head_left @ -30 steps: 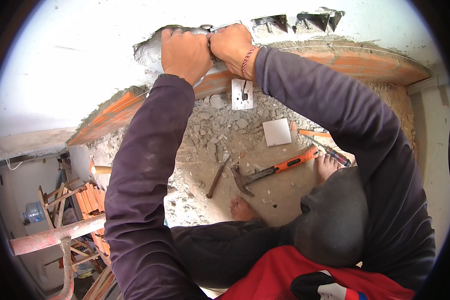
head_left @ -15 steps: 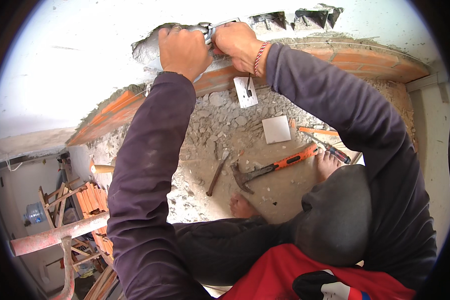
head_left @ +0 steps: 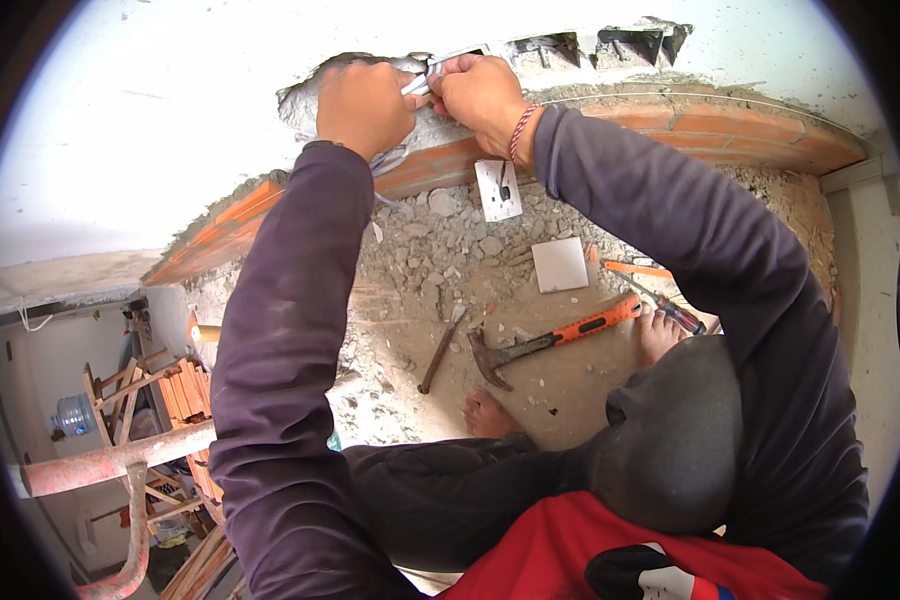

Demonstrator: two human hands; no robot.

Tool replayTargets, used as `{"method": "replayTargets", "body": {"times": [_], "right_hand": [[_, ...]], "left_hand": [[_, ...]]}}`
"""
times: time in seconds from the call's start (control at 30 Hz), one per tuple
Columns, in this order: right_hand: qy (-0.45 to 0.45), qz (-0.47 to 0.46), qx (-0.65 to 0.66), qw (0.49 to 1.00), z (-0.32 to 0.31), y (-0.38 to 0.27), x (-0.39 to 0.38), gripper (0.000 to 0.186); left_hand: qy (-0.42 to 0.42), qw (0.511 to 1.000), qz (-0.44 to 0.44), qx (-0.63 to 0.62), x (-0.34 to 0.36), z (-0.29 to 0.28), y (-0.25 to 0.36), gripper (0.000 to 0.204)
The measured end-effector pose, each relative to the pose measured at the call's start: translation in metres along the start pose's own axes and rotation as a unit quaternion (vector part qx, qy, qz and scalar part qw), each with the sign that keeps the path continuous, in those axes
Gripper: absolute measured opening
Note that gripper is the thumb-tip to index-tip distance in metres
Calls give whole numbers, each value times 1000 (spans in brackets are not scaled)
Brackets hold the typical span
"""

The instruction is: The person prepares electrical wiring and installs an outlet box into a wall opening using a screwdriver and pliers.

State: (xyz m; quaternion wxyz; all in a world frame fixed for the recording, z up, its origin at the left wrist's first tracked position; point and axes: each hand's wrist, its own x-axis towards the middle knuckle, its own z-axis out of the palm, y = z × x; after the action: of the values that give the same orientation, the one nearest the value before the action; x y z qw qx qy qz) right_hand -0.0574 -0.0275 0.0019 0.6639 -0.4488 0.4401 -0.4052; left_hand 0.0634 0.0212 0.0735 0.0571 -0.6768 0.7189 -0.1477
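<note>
Both hands are up at a rough hole (head_left: 300,100) chipped into the white wall. My left hand (head_left: 365,110) is closed round a pale grey-white cable (head_left: 415,87), and a slack loop of it hangs below that wrist. Just to the right, my right hand (head_left: 482,95) pinches the same cable between thumb and fingers. A box opening with a light rim shows behind the right fingertips; its inside is mostly hidden. Below the right wrist, a white plate with cut-outs (head_left: 500,203) leans on the rubble.
On the rubble-strewn floor lie a claw hammer (head_left: 590,322) with an orange handle, a rusty chisel (head_left: 442,350), a square white plate (head_left: 560,265) and a screwdriver (head_left: 682,318) by my foot. Two more wall cavities (head_left: 625,50) open at right. A pink-stained pipe frame (head_left: 110,470) stands left.
My left hand has drawn slightly down and turned, with more of the cable showing between the hands. The cable loop below the left wrist shows more. The view has shifted slightly.
</note>
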Motion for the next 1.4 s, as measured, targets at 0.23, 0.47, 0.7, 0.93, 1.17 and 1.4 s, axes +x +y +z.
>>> {"method": "replayTargets", "body": {"times": [0.23, 0.47, 0.7, 0.93, 1.17, 1.4], "right_hand": [[52, -76, 21, 996, 8, 5, -27, 17], [46, -12, 60, 997, 25, -3, -24, 13], [75, -457, -108, 880, 11, 64, 42, 12], [110, -52, -63, 991, 20, 2, -4, 14], [14, -65, -46, 997, 1, 2, -4, 13], [-125, -162, -142, 968, -42, -17, -57, 10]], "left_hand": [[9, 997, 4, 73, -2, -10, 13, 21], [46, 994, 28, 96, -14, -4, 4, 19], [67, 993, 20, 91, 1, -4, 20, 13], [58, 992, -13, 109, -3, -2, 20, 15], [24, 1000, -9, 10, -2, 2, 4, 29], [-61, 987, -3, -146, -3, -8, -18, 33]]}}
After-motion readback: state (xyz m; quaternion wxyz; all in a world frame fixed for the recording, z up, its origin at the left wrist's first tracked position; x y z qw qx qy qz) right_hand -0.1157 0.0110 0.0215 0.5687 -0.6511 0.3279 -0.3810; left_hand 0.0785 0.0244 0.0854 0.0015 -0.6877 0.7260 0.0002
